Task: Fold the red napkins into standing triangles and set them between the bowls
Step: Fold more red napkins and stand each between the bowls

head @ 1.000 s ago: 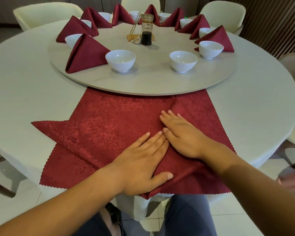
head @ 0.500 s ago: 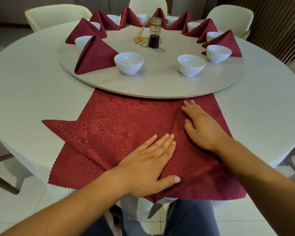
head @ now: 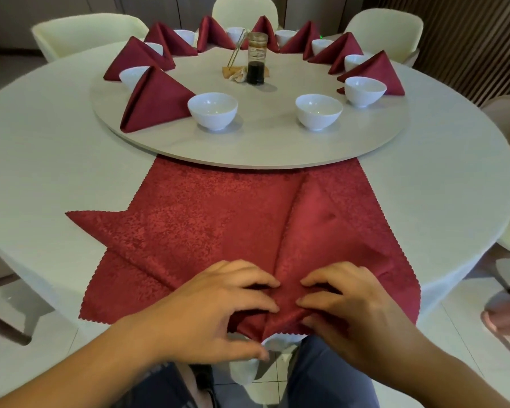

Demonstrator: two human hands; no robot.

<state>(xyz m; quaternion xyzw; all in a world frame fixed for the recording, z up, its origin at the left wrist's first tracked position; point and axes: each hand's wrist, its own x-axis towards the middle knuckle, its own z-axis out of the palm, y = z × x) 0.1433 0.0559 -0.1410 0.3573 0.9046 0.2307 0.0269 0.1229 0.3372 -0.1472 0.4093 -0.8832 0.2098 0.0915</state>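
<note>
A large red napkin lies partly folded on the white table, its far edge tucked under the round turntable. At the napkin's near corner by the table edge, my left hand and my right hand both pinch the cloth with curled fingers. Several folded red triangles stand on the turntable between white bowls; the nearest triangle is at the left beside a bowl. Another bowl stands to the right, with open turntable surface between the two.
A dark sauce bottle and a small holder with sticks stand at the turntable's middle. Cream chairs ring the round table. My legs in blue trousers are below the table edge.
Both hands left their flat press on the napkin and drew back to its near corner, where they now pinch the cloth. The head view shifted a little closer.
</note>
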